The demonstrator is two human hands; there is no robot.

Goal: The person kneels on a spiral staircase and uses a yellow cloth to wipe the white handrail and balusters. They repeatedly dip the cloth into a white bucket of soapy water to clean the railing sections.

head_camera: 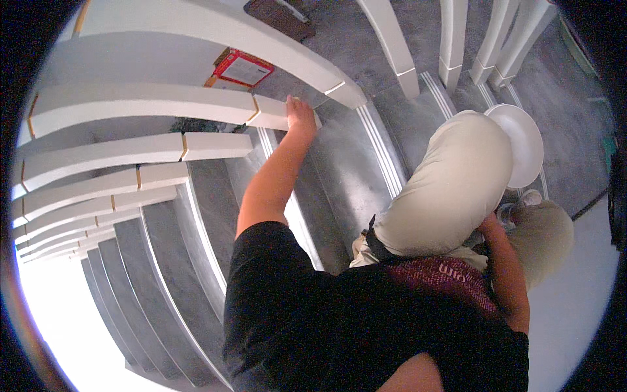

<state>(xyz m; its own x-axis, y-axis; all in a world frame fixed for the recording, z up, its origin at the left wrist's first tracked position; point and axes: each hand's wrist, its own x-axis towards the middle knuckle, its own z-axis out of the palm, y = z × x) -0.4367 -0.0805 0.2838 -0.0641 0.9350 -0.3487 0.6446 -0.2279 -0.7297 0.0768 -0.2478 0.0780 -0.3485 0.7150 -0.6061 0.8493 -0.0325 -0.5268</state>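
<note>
My left hand (301, 118) is wrapped around the foot of a white square baluster (272, 111), just above a grey stair tread (343, 147). Its fingers curl over the far side of the post and are partly hidden; whether a thin cloth lies under them cannot be told. My right hand (487, 223) is low between my legs, mostly covered by my raised thigh in beige trousers (450, 181). What it holds, if anything, is hidden. Beyond my knee a round white plastic basin (529, 144) stands on the stairs, partly covered by the knee.
More white balusters (218, 146) line the staircase on the left, and others (450, 44) rise at the top. Grey steps (166, 255) with pale nosing strips descend at lower left. Past the railing lie a red-edged carton (245, 68) and a brown object (281, 18). A pale wall (568, 318) borders the right.
</note>
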